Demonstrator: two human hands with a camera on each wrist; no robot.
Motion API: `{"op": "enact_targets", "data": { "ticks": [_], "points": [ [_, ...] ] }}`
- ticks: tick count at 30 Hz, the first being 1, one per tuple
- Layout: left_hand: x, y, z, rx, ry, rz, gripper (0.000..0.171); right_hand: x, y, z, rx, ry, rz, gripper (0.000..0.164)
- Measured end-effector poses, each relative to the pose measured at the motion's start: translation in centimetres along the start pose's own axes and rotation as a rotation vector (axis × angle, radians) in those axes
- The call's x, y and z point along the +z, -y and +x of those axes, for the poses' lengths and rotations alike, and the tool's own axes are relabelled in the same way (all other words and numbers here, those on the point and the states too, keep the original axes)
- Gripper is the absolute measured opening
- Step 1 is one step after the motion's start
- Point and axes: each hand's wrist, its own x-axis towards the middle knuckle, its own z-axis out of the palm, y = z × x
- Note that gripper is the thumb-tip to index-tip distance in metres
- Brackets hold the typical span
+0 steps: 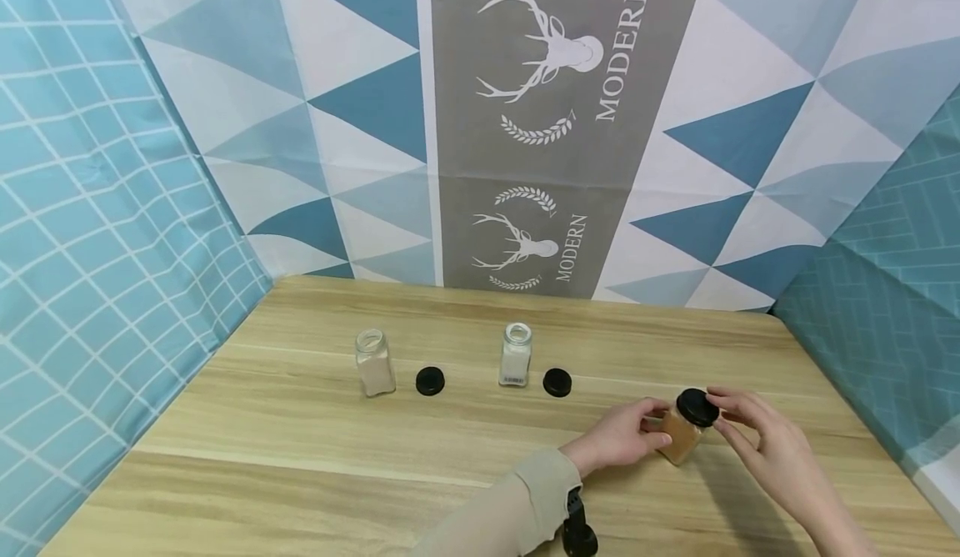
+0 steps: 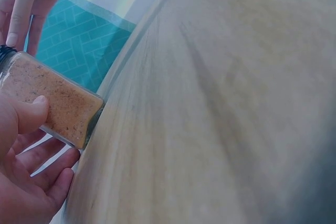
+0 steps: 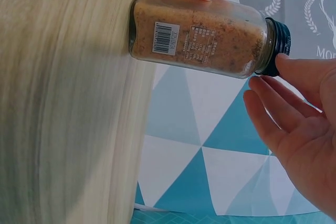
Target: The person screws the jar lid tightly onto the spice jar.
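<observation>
A square glass jar [image 1: 681, 439] of orange-brown seasoning stands at the right of the table, tilted slightly in the head view. My left hand [image 1: 621, 435] holds its body between thumb and fingers. On its neck sits a black lid [image 1: 697, 408], whose rim my right hand [image 1: 765, 432] pinches. In the right wrist view, the thumb lies on the lid [image 3: 278, 46] and the other fingers are under it; a barcode label [image 3: 166, 38] shows on the glass. The left wrist view has the left thumb pressed to the jar's side [image 2: 58, 95].
Left of the hands stand two lidless jars, one with pale beige powder [image 1: 375, 365] and one with white contents [image 1: 515, 357]. A black lid [image 1: 430, 381] lies beside the first, another black lid [image 1: 557, 382] beside the second. Patterned cloth [image 1: 360, 123] hangs behind the wooden table [image 1: 300, 449].
</observation>
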Motion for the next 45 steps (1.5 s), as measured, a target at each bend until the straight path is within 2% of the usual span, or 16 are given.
{"op": "enact_targets", "data": {
  "ticks": [6, 15, 19, 26, 33, 42, 45],
  "points": [
    [0.03, -0.05, -0.01, 0.002, 0.0, 0.009, 0.041, -0.17, 0.01, 0.0, 0.028, 0.028, -0.012, 0.038],
    [0.04, -0.02, 0.07, 0.004, -0.004, -0.002, 0.041, -0.05, -0.17, -0.08, 0.038, 0.028, -0.037, 0.043],
    [0.01, -0.04, 0.06, 0.003, -0.001, -0.002, 0.041, 0.0, -0.21, -0.09, 0.025, 0.023, -0.031, 0.043],
    [-0.04, -0.17, 0.0, -0.005, 0.005, 0.005, 0.041, 0.06, -0.13, -0.08, -0.025, 0.037, -0.004, 0.053],
    [-0.07, -0.26, -0.01, 0.001, 0.018, 0.041, 0.04, 0.14, 0.01, -0.38, -0.011, 0.029, 0.006, 0.046],
    [-0.14, -0.34, 0.14, -0.006, 0.028, 0.037, 0.04, 0.06, -0.07, -0.4, -0.001, 0.021, 0.027, 0.039],
    [-0.12, -0.29, 0.27, -0.006, 0.031, 0.074, 0.042, 0.04, -0.02, -0.23, -0.013, 0.018, 0.022, 0.039]
  ]
}}
